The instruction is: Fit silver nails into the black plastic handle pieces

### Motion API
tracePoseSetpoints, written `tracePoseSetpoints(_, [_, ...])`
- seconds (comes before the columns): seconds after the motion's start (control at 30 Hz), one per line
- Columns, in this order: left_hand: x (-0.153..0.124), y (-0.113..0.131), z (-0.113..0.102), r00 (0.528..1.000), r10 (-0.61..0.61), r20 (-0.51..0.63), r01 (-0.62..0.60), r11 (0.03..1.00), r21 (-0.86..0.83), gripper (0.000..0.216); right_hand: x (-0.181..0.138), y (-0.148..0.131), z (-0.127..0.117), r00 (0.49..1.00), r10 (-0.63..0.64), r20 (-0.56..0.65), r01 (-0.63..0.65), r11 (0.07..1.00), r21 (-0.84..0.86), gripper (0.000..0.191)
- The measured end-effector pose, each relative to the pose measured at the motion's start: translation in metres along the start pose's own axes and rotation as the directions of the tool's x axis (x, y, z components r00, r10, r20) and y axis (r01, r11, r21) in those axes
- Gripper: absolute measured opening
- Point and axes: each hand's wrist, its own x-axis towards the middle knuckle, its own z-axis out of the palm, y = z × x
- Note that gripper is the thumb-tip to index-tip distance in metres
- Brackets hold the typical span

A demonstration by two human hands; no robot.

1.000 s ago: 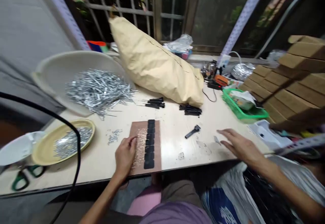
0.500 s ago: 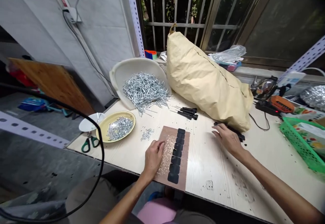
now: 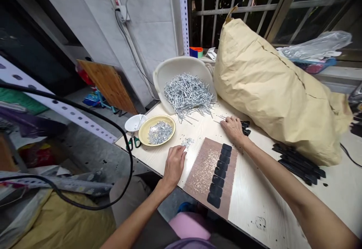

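A brown board [image 3: 202,170] lies at the table's near edge with a column of several black pads [image 3: 219,175] along its right side. My left hand [image 3: 174,163] rests palm down on the table just left of the board, fingers loosely stretched, close to a small heap of tiny metal bits [image 3: 187,142]; it holds nothing. My right hand [image 3: 233,128] lies palm down beyond the board, fingers apart, touching a few black-handled pieces [image 3: 245,125] beside loose nails. Whether it grips one is hidden under the palm.
A tipped cream tub [image 3: 175,72] spills a heap of nails [image 3: 188,94]. Left of it stand a yellow plate of metal bits [image 3: 157,131], a white bowl [image 3: 135,122] and green scissors [image 3: 132,142]. A big tan sack [image 3: 277,90] fills the back right, with more black pieces [image 3: 299,162] before it.
The view has swung left. My right hand moved from the black pieces by the sack to the ones near the nails. My left hand slid off the board onto the table.
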Motion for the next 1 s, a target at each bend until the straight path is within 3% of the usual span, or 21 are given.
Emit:
tracePoseSetpoints(0.23, [0.04, -0.01, 0.026, 0.994, 0.055, 0.093, -0.076, 0.968, 0.239, 0.024, -0.007, -0.001, 0.006, 0.999, -0.026, -0.04, 0.025, 1.0, -0.006, 0.023])
tracePoseSetpoints(0.37, [0.059, -0.01, 0.041, 0.981, 0.056, 0.188, -0.119, 0.931, 0.346, 0.021, -0.019, -0.002, -0.003, 0.996, -0.038, -0.085, 0.039, 0.999, 0.01, 0.026])
tracePoseSetpoints(0.47, [0.07, -0.011, 0.048, 0.969, 0.053, 0.241, -0.14, 0.923, 0.359, 0.021, -0.035, -0.003, -0.015, 0.987, -0.023, -0.158, 0.042, 0.992, 0.12, 0.027])
tracePoseSetpoints(0.57, [0.079, -0.012, 0.051, 0.967, 0.043, 0.25, -0.125, 0.939, 0.321, 0.019, -0.053, -0.006, -0.031, 0.97, 0.033, -0.243, 0.048, 0.946, 0.322, 0.027])
tracePoseSetpoints(0.67, [0.083, -0.011, 0.049, 0.974, 0.014, 0.225, -0.064, 0.974, 0.217, 0.014, -0.067, -0.014, -0.049, 0.963, 0.09, -0.253, 0.039, 0.884, 0.466, 0.03])
tracePoseSetpoints(0.8, [0.084, -0.001, 0.039, 0.983, -0.112, 0.148, 0.132, 0.983, -0.13, 0.008, -0.079, -0.035, -0.075, 0.966, 0.148, -0.214, 0.017, 0.786, 0.618, 0.03])
tracePoseSetpoints(0.87, [0.082, 0.011, 0.033, 0.943, -0.269, 0.194, 0.329, 0.84, -0.433, 0.011, -0.083, -0.05, -0.087, 0.975, 0.132, -0.178, 0.027, 0.726, 0.687, 0.03])
tracePoseSetpoints(0.93, [0.079, 0.027, 0.028, 0.868, -0.376, 0.325, 0.49, 0.541, -0.683, 0.019, -0.086, -0.064, -0.097, 0.982, 0.113, -0.151, 0.034, 0.683, 0.729, 0.031])
tracePoseSetpoints(1.0, [0.075, 0.043, 0.023, 0.81, -0.392, 0.435, 0.55, 0.253, -0.796, 0.026, -0.088, -0.076, -0.105, 0.985, 0.11, -0.132, 0.022, 0.684, 0.729, 0.034])
